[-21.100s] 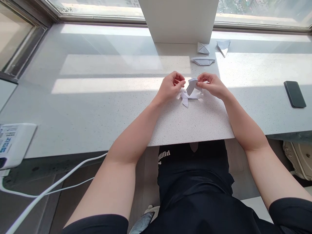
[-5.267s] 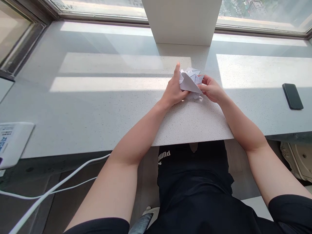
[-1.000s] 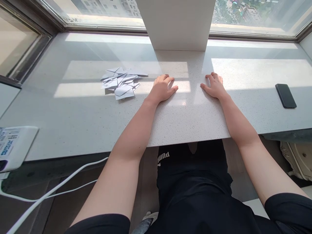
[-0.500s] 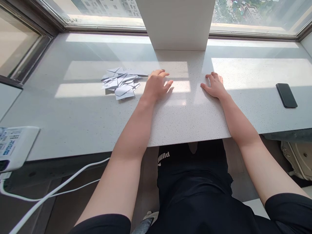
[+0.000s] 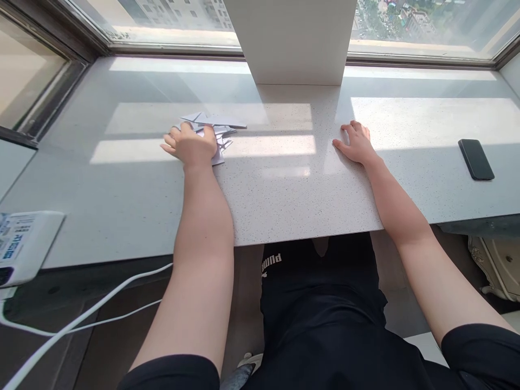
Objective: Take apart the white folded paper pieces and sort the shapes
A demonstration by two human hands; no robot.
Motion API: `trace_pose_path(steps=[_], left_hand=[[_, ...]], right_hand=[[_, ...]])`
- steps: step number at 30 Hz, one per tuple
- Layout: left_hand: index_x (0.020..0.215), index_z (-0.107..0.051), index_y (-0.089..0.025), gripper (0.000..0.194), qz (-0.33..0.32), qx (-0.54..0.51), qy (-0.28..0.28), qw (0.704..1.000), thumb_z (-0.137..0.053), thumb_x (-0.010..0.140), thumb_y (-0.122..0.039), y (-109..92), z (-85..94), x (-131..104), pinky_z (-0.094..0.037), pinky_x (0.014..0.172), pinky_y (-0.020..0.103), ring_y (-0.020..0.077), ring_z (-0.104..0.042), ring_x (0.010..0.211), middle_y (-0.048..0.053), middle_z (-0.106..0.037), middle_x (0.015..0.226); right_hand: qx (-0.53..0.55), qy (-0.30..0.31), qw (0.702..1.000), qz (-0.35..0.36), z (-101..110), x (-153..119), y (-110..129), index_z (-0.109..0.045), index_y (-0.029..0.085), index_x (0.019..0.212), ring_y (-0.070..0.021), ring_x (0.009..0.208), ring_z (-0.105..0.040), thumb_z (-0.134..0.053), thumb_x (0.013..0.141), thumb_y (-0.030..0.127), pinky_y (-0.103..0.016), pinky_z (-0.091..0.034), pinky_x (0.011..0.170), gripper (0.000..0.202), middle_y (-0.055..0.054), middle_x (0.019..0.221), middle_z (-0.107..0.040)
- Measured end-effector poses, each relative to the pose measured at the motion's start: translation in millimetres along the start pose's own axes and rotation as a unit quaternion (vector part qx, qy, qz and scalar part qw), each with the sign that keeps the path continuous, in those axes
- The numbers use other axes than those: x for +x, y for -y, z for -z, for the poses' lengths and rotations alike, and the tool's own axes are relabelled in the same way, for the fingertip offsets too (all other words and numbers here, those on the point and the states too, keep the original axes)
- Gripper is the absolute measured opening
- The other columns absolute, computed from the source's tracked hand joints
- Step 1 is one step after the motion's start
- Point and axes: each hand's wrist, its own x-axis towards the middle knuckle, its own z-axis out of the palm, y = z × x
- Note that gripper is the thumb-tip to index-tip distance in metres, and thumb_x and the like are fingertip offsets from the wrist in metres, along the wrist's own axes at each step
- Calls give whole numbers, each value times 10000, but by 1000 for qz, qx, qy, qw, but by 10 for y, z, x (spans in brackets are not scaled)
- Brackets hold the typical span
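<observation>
The loose pile of white folded-paper pieces [image 5: 223, 130] lies on the left half of the pale speckled stone surface [image 5: 134, 216], directly under the bare left hand [image 5: 190, 143], which is plainly the nearer of the two. The back of that hand hides the pile's left and middle parts; paper shows beyond the fingers on the far side and out to the right of the thumb, with one corner showing on the near side, just right of the wrist. The longest visible piece, a narrow flat strip at the pile's far edge, runs roughly left to right, crosswise to the left forearm, which reaches away from the body. The left fingers are bent and spread, the thumb apart on the right; whether they grip any paper cannot be told, since the undersides are hidden. The bare right hand [image 5: 356, 142] rests well apart, to the right of the pile, its fingers loosely curled, thumb out to the left, holding nothing visible.
</observation>
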Motion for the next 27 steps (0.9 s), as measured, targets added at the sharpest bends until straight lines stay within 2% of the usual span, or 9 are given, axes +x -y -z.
trace_pose_path(steps=[2,3,7,11,14,17,20,23,27], left_hand=[[1782,-626,-71,656,-9,0,14,1000,-575,1245,-445,-8,10,15,-175,1567,856,486,-400,1911,293,-584,1933],[1789,-618,-61,663,-12,2,24,1000,-570,1250,-444,-14,17,20,-180,1574,833,481,-390,1915,294,-575,1939],[1781,-621,-29,648,-43,8,50,998,-571,1253,-402,-67,-4,0,-211,1616,617,407,-442,1882,276,-586,1917],[1797,-630,-31,680,-113,-4,76,991,-615,1250,-435,-182,-115,-108,-205,1619,646,437,-481,1855,299,-612,1873],[1806,-628,-43,717,-168,-16,120,978,-611,1248,-494,-294,-215,-237,-217,1623,629,425,-458,1878,296,-593,1897],[1826,-628,-84,766,-226,-31,162,960,-582,1235,-569,-401,-330,-389,-205,1632,623,413,-406,1908,262,-531,1971],[1809,-676,-181,774,-297,-51,188,935,-564,1204,-650,-496,-464,-555,-266,1622,616,424,-413,1904,221,-594,1931],[1816,-666,-169,822,-367,-56,212,904,-582,1167,-666,-591,-583,-748,-328,1601,683,485,-405,1914,252,-608,1912],[1786,-703,-258,719,-445,-58,246,859,-592,1193,-649,-700,-650,-1037,-337,1600,726,506,-464,1880,208,-634,1902]], right_hand=[[2,-3,1000,3,-1,0,2,-620,235,1851,-592,1942,-310,-616,1186,745,-859,-197,1591,838,-255,2038,-465],[5,-4,1000,5,-1,-1,2,-622,238,1848,-596,1941,-312,-619,1184,744,-867,-198,1588,835,-256,2034,-472],[12,-2,1000,5,5,-6,-3,-625,245,1843,-612,1938,-309,-611,1182,752,-896,-209,1575,833,-258,2043,-464],[17,-5,1000,6,-3,2,-22,-647,261,1832,-605,1936,-305,-620,1169,816,-891,-204,1579,865,-245,2033,-476],[25,-8,1000,9,-15,11,-32,-654,265,1821,-608,1933,-307,-628,1164,834,-901,-197,1576,869,-243,2030,-478],[21,-6,1000,4,-20,14,-24,-646,232,1823,-602,1942,-301,-634,1172,798,-884,-184,1586,862,-262,2037,-466],[11,-4,1000,-3,-20,15,-13,-634,211,1832,-585,1956,-291,-633,1181,749,-857,-178,1599,844,-269,2051,-445],[17,-9,1000,0,-25,21,-17,-651,238,1817,-582,1953,-302,-648,1171,760,-872,-191,1590,830,-257,2050,-457],[18,-14,1000,1,-36,30,-16,-677,223,1797,-567,1952,-306,-562,1211,785,-870,-168,1593,820,-270,2027,-481]])
